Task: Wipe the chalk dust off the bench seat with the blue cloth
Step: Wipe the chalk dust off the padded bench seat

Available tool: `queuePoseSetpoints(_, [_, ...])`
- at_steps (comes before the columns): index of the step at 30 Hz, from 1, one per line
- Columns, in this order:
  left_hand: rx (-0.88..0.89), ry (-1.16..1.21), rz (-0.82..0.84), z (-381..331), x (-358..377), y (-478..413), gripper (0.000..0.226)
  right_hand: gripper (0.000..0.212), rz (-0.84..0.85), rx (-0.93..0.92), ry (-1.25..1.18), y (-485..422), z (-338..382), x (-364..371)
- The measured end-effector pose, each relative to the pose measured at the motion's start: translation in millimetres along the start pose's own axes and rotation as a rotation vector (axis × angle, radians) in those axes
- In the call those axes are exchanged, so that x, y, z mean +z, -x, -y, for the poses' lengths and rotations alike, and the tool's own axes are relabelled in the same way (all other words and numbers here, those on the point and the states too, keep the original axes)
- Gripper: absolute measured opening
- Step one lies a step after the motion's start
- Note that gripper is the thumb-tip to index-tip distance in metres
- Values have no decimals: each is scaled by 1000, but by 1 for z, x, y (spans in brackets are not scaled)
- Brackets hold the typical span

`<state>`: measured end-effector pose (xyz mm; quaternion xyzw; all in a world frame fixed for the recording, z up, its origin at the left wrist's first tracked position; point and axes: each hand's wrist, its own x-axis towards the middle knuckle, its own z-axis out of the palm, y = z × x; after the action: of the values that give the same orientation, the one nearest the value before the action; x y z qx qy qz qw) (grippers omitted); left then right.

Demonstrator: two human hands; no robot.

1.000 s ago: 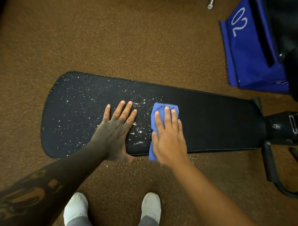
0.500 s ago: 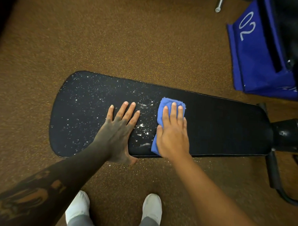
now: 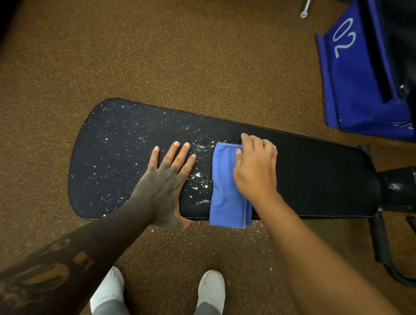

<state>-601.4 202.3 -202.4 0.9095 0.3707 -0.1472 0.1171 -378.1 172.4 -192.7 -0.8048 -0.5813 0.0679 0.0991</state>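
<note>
Left hand (image 3: 165, 179) lies spread flat on the bench seat (image 3: 319, 175); right hand (image 3: 256, 170) grips the blue cloth (image 3: 224, 193), best pressed firmly leftward through the chalk dust (image 3: 122, 140).

The surface (image 3: 319, 180) is recorded as black, speckled with white chalk dust (image 3: 122, 154) over its left part and plain at the right. The cloth (image 3: 224, 193) is plain blue. The floor (image 3: 158, 61) is brown, flecked orange. A blue bag (image 3: 351, 87) is marked "02" in white. White shoes (image 3: 108, 293) and grey trousers (image 3: 112, 310) are noted.
</note>
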Motion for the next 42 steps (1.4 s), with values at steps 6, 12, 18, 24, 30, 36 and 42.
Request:
queuePoseSetpoints(6, [0, 2, -1, 0, 0, 0, 154, 23, 86, -79, 165, -7, -1, 0])
queuePoseSetpoints(12, [4, 10, -16, 1, 0, 2, 155, 30, -23, 27, 214, -1, 13, 9])
queuePoseSetpoints(18, [8, 21, -19, 1, 1, 3, 153, 58, 91, 171, 70, 30, 45, 22])
queuePoseSetpoints(24, [13, 32, -14, 2, 3, 2, 151, 60, 154, 171, 68, 51, 49, 32])
queuePoseSetpoints(30, [21, 33, 7, 7, 2, 4, 153, 57, 121, 149, 57, 14, 30, 32])
queuePoseSetpoints(36, [15, 33, 14, 12, 4, 12, 153, 59, 156, 10, 127, 17, 41, 32])
queuePoseSetpoints(42, [3, 50, 10, 13, 3, 15, 155, 67, 143, -100, 123, 7, 12, 16])
